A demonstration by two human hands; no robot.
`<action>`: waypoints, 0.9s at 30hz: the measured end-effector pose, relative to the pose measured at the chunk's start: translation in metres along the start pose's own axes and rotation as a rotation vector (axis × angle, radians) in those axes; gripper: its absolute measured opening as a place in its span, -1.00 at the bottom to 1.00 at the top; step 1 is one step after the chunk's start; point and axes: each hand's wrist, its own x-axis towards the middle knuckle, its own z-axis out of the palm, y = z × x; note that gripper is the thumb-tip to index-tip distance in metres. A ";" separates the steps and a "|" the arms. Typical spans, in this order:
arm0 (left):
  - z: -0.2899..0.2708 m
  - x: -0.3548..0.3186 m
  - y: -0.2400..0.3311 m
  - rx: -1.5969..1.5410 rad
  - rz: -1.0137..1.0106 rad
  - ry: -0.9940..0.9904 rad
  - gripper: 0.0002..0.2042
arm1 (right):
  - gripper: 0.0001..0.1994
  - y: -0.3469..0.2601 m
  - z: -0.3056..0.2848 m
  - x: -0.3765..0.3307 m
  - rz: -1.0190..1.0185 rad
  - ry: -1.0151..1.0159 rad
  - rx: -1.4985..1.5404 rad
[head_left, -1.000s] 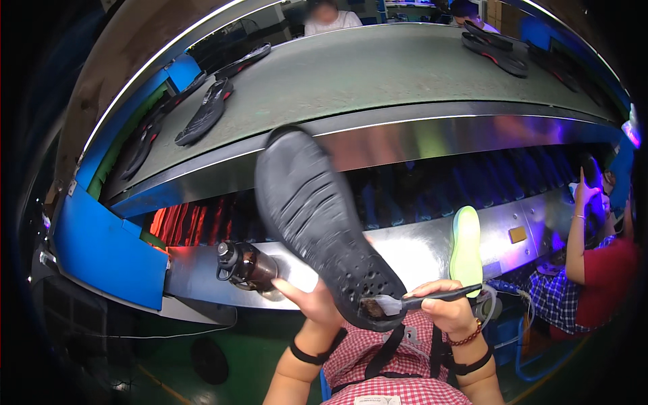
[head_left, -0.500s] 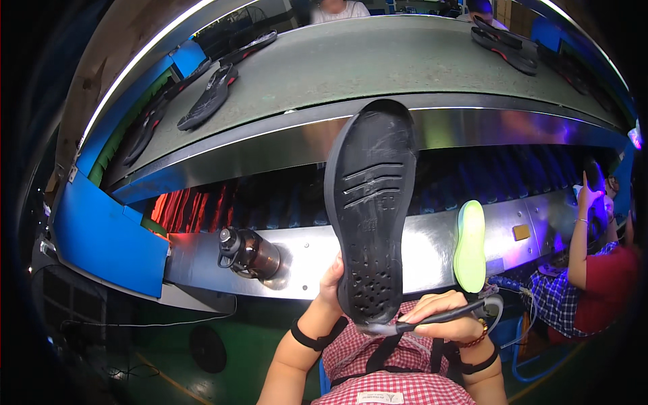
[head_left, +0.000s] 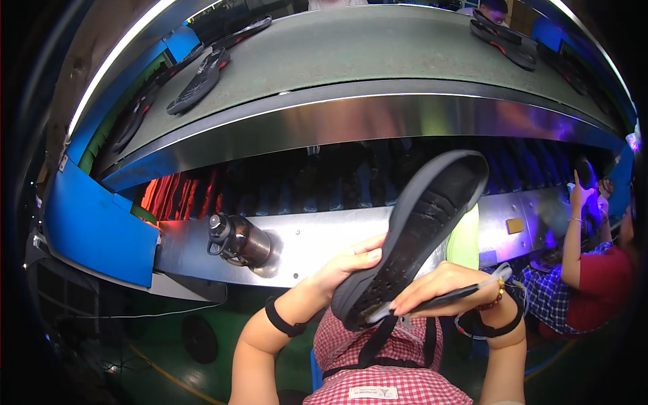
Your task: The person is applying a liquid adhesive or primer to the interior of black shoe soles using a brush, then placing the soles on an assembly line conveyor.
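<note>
A black shoe sole (head_left: 422, 226) is tilted in front of me, its toe end up and to the right, the hollowed side with small holes and ridges facing me. Its left edge is gripped by my left hand (head_left: 347, 266), thumb over the rim. My right hand (head_left: 442, 287) is closed around a dark-handled brush (head_left: 451, 298). The brush's pale tip touches the inside of the sole near the heel end. A clear tube-like piece shows at the handle's back end. Behind the sole, partly covered by it, stands a lime-green sole-shaped piece (head_left: 466, 239).
A dark bottle (head_left: 244, 243) stands on the metal ledge (head_left: 304, 253) at left. Beyond it runs a green conveyor belt (head_left: 364, 54) carrying several black soles (head_left: 200, 81). A yellowish block (head_left: 515, 225) lies on the ledge at right. Another person (head_left: 597, 283) works at far right.
The sole has tipped to the right and come lower, showing more of its inner wall. My right hand has brought the brush tip from the heel rim into the hollow.
</note>
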 end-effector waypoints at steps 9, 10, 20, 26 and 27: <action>0.011 -0.001 0.009 -0.041 -0.308 0.038 -0.33 | -0.76 -0.009 -0.025 0.007 0.014 -0.151 -0.042; 0.010 -0.001 0.009 -0.010 -0.305 0.021 -0.31 | -0.76 -0.009 -0.025 0.007 0.042 -0.175 -0.013; 0.005 -0.020 0.011 -0.112 -0.392 0.104 -0.32 | -0.77 0.000 -0.026 -0.011 0.097 -0.012 0.038; 0.021 -0.036 0.025 -0.086 -0.318 0.247 -0.28 | -0.74 0.005 -0.017 -0.029 0.050 0.027 0.083; 0.025 -0.039 0.028 -0.049 -0.271 0.198 -0.27 | -0.74 0.009 -0.015 -0.028 0.018 0.142 0.105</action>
